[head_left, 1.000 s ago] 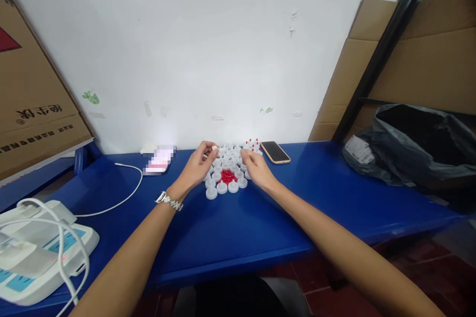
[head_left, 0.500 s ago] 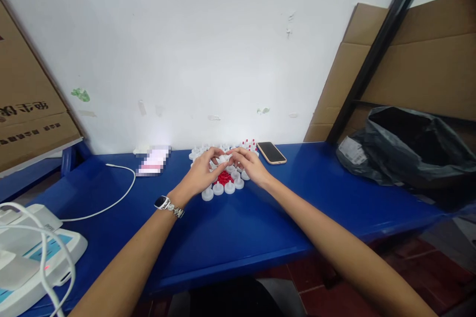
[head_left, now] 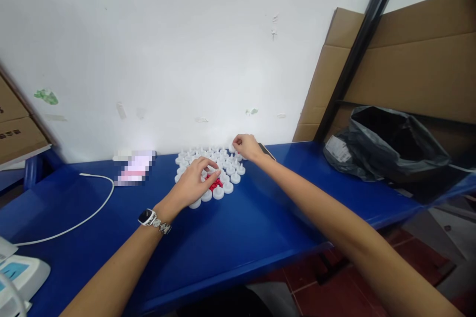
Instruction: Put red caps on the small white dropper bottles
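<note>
Several small white plastic caps [head_left: 226, 171] stand packed together on the blue table [head_left: 238, 228], near the wall. A patch of red pieces [head_left: 215, 185] shows among the nearest ones. My left hand [head_left: 193, 185], with a watch on the wrist, rests on the near left of the cluster, thumb and forefinger pinched at a cap beside the red patch. My right hand [head_left: 247, 147] reaches to the far right edge of the cluster, fingertips closed on a small white cap there. It covers most of a phone [head_left: 268, 151] lying behind it.
A white cable [head_left: 74, 218] curves over the left of the table toward a white and blue device [head_left: 18, 277] at the lower left corner. A black plastic bag [head_left: 386, 146] sits at the right end. Cardboard boxes [head_left: 409, 69] lean behind it.
My right hand has moved from the middle of the cluster to its far right edge. My left hand slid nearer and lower over the caps. The view has turned to the right.
</note>
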Tool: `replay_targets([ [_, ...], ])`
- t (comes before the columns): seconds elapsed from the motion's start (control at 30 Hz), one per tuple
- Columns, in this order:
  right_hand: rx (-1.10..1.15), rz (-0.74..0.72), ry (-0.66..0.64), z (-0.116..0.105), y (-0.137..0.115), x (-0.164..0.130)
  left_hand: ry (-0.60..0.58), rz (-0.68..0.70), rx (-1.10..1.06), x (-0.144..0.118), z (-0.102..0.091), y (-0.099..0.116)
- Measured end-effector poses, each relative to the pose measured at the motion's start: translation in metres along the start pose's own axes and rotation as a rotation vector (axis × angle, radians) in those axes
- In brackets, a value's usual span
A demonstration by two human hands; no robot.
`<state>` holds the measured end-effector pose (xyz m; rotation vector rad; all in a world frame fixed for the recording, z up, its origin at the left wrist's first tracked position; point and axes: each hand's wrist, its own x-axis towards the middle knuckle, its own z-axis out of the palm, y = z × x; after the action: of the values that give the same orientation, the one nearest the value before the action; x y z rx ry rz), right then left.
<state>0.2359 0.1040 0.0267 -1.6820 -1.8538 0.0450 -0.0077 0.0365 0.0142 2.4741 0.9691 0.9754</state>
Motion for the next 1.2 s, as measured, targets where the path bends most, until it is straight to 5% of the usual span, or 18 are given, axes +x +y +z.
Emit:
replay_targets([
  [0.33, -0.149, -0.003, -0.180, 0.019, -0.004, 0.019, -0.029, -0.001, -0.008, 0.000, 0.000, 0.005],
  [0.73, -0.105, 0.020, -0.118, -0.006, 0.014, -0.015, -0.025, 0.045, 0.004, 0.003, 0.003, 0.006],
  [0.93, 0.387, 0.011, 0.121, -0.011, -0.007, -0.043, 0.032, 0.031, 0.014, 0.003, 0.007, 0.007],
  [1.07, 0.939, -0.008, -0.020, -0.003, -0.045, -0.070, 0.141, 0.034, -0.010, 0.001, 0.011, 0.011],
  [1.2, 1.012, -0.001, -0.074, 0.005, -0.081, -0.077, 0.145, 0.038, -0.054, 0.000, 0.005, 0.009],
])
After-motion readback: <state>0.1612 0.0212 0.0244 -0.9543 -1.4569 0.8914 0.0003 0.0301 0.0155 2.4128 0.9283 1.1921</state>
